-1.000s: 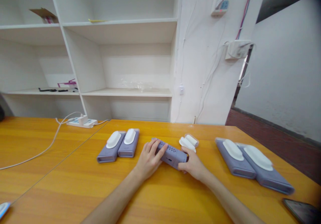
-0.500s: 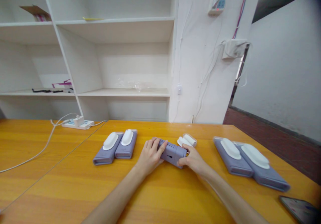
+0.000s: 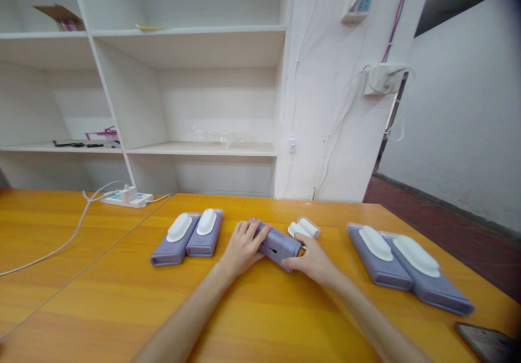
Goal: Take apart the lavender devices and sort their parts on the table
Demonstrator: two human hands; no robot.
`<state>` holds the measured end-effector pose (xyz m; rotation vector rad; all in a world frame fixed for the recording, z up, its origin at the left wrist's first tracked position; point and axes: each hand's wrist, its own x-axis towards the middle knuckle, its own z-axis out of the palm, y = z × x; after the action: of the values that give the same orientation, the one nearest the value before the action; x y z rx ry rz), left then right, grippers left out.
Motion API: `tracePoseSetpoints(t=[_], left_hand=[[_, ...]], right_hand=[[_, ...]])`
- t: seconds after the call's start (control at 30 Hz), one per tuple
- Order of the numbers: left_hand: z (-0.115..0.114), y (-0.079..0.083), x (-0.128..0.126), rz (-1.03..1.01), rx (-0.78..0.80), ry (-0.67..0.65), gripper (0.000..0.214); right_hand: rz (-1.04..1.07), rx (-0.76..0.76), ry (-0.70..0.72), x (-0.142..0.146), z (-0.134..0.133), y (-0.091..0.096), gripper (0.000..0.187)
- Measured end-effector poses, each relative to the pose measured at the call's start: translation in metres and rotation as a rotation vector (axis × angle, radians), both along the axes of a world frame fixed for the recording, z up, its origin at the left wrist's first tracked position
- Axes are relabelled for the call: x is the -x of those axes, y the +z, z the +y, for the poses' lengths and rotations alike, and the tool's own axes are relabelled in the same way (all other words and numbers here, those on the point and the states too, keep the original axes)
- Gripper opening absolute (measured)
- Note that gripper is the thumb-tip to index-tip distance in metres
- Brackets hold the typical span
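A lavender box-shaped plastic case [image 3: 279,247] with rows of small holes and a dark slot in its side lies slantwise between my hands, close above or on the table. My left hand [image 3: 243,244] is wrapped over its left end. At the right end, the thumb and fingers of my right hand [image 3: 312,260] grip it from either side. Just behind the right hand sit a white oval piece and a white piece in a clear cover [image 3: 308,226]. The undersides of the case and some fingertips are hidden.
Two lavender cases [image 3: 205,239] topped with white ovals lie left; two similar ones [image 3: 382,273] lie right. A phone [image 3: 488,344] is at the near right edge. A power strip [image 3: 129,197] with a white cable stands back left, before white shelves [image 3: 203,148].
The whole view has shifted slightly. My right thumb and the right end of the case have moved a little to the left; both hands keep their hold.
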<state>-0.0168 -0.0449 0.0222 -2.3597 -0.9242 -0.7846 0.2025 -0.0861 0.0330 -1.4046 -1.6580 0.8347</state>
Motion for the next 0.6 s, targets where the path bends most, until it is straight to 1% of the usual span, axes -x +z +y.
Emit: tracePoseSetpoints(t=[0.03,0.07,0.13,0.2,0.27,0.37,0.43,0.53,0.6], left_hand=[[0.001,-0.001,0.001,-0.011,-0.009,0.016,0.064],[0.002,-0.002,0.003,-0.022,-0.016,0.029,0.062],[0.002,-0.004,0.008,-0.036,-0.034,0.039,0.057],[-0.002,-0.003,0.011,-0.033,-0.051,0.022,0.055],[-0.006,-0.001,0.012,-0.006,-0.052,-0.008,0.056],[-0.012,0.002,0.008,0.026,-0.022,-0.037,0.062],[-0.015,0.002,0.004,0.008,-0.012,-0.036,0.065],[-0.019,0.0,-0.006,-0.1,0.0,0.021,0.072],[-0.022,-0.002,-0.015,-0.201,0.014,0.081,0.081]], right_hand=[[-0.042,-0.074,-0.039,0.006,-0.001,-0.002,0.033],[-0.071,-0.118,-0.051,0.012,-0.002,-0.003,0.029],[-0.081,-0.14,-0.038,0.02,-0.004,-0.007,0.026],[-0.057,-0.13,0.001,0.02,-0.005,-0.011,0.027],[0.009,-0.077,0.028,0.015,-0.005,-0.015,0.031],[0.176,0.076,0.083,0.004,-0.004,-0.019,0.042],[0.27,0.134,0.136,0.0,-0.003,-0.018,0.044],[0.37,0.182,0.189,-0.003,-0.004,-0.014,0.04],[0.448,0.261,0.224,-0.005,-0.006,-0.01,0.038]])
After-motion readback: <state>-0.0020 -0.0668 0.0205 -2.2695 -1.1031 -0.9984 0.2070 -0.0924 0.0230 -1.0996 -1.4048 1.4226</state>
